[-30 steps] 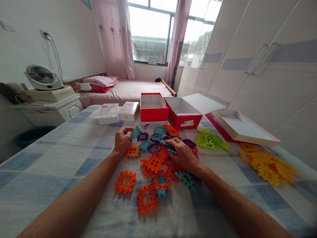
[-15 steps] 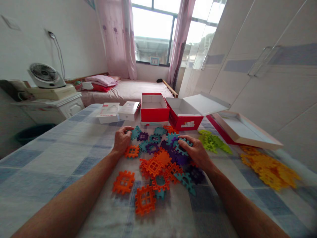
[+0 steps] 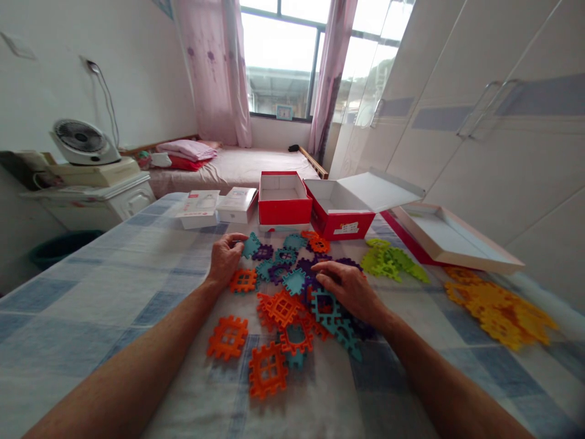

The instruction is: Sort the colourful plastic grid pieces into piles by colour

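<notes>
Leftmost, beyond the edge of the checked tablecloth (image 3: 100, 317), a small white fan (image 3: 85, 141) stands on a flat box atop a cabinet, tilted upward, and two white cartons (image 3: 200, 210) sit at the table's far side. Nearer, the left hand (image 3: 223, 259) rests with fingers bent and their tips against a spiky teal piece (image 3: 251, 245); whether they pinch it or merely steady it, I cannot tell. Orange window squares (image 3: 227, 337) lie flat around the near side of a mixed heap, some overlapping, as if loosely spread so their shapes show. Behind the heap, a red box (image 3: 284, 212) stands upright, touching a second red box (image 3: 342, 224) whose lid is folded back to the right, probably to leave its mouth accessible. The right hand (image 3: 350, 286) reaches palm down over the purple pieces (image 3: 305, 266), its fingers loosely spread with nothing visibly gripped; a teal square frame (image 3: 325, 316) lies just beside it. Farther right, lime pieces (image 3: 393, 262) form their own pile, and yellow pieces (image 3: 498, 308) gather near a shallow cream tray (image 3: 429, 241), seemingly kept apart by colour.
</notes>
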A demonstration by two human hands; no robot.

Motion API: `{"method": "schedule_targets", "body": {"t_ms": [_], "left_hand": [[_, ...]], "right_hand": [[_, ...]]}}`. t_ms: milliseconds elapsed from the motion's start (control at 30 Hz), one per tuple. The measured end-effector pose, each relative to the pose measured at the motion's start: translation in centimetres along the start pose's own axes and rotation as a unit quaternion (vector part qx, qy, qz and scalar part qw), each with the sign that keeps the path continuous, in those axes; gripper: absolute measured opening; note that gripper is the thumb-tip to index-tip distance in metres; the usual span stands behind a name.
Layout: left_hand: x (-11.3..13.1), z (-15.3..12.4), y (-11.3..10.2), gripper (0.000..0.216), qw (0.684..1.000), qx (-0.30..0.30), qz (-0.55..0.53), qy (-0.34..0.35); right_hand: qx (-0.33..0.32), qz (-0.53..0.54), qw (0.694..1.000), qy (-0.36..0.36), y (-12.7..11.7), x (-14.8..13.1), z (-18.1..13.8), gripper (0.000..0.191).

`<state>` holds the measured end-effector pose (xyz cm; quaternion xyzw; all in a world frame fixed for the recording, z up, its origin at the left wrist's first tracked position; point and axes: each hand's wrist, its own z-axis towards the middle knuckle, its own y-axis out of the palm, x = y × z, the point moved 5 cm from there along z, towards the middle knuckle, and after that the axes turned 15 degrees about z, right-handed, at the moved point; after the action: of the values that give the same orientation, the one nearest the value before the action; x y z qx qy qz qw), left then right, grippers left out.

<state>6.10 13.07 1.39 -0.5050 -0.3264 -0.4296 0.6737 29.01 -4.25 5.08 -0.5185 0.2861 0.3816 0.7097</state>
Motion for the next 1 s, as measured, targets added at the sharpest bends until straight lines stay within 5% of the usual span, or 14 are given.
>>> {"method": "schedule_targets", "body": {"t_ms": [467, 767, 1000], "left_hand": [[1.4, -0.8, 0.8, 0.031, 0.993, -0.067, -0.093, 0.009], [0.3, -0.4, 0.7, 0.032, 0.995, -0.057, -0.080, -0.015], [0.0, -0.4, 0.7, 0.028, 0.995, -0.054, -0.071, -0.032]], "right_hand": [[0.050, -0.060, 0.997, 0.003, -1.0, 0.5, 1.1, 0.023], [-0.081, -0.322, 0.942, 0.056, 1.4, 0.7, 10.1, 0.044], [-0.114, -0.345, 0.926, 0.098, 3.4, 2.3, 13.3, 0.040]]}}
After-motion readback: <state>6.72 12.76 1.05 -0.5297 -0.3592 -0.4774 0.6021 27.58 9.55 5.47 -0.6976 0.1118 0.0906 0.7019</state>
